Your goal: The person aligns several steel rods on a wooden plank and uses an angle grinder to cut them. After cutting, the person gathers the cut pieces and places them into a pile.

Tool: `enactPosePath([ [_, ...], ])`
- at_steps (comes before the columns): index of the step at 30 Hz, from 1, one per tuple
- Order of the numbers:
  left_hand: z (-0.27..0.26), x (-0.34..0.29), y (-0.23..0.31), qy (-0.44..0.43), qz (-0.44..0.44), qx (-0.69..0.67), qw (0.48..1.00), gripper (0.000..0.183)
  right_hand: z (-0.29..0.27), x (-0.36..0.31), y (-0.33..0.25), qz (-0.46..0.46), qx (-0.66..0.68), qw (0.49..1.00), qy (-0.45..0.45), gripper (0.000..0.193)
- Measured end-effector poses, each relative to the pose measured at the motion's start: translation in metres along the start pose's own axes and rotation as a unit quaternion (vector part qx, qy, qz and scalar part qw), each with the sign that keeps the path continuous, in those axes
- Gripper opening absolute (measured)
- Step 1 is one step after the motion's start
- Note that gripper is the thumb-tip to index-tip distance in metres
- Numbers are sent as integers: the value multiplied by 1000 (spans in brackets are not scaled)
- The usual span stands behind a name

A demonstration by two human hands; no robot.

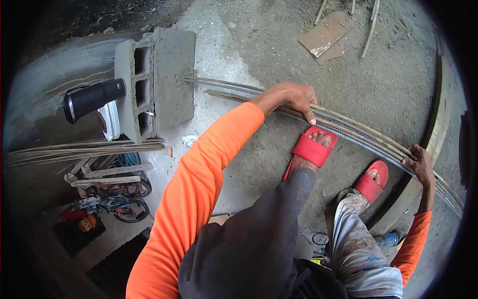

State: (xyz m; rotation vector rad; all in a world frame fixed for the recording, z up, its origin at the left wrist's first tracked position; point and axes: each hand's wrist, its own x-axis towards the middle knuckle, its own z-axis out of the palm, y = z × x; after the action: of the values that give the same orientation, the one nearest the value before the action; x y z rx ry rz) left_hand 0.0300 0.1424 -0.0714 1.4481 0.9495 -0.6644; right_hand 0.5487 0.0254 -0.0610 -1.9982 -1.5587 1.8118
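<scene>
A bundle of long ribbed steel bars (pixel 348 127) lies across the concrete floor, from beside the concrete block to the right edge. My left hand (pixel 294 97) rests on top of the bars near their middle, fingers curled over them. My right hand (pixel 420 162) grips the same bars farther right. Both arms wear orange sleeves. My feet in red sandals (pixel 311 149) (pixel 371 182) stand just on the near side of the bars.
A grey hollow concrete block (pixel 154 79) stands at the upper left, with a black cylinder (pixel 92 99) and a white container (pixel 110 119) beside it. Thin rods (pixel 84 149) lie at left. Cardboard (pixel 326 35) lies far off. A curved wooden plank (pixel 438 124) runs along the right. A bottle (pixel 391 239) lies nearby.
</scene>
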Motion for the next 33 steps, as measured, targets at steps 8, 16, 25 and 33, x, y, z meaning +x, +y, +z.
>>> enactPosePath([
  [8,-2,-7,2,0,-18,-17,1000,59,5,11,-15,16,45,997,-53,51],
  [16,-12,-9,5,-29,-72,-51,996,47,15,13,-15,1,38,999,-34,50],
  [25,1,16,58,-7,2,101,995,45,25,4,-13,-23,43,999,5,45],
  [33,5,20,32,-12,26,42,999,53,28,5,-27,-26,19,999,-10,44],
])
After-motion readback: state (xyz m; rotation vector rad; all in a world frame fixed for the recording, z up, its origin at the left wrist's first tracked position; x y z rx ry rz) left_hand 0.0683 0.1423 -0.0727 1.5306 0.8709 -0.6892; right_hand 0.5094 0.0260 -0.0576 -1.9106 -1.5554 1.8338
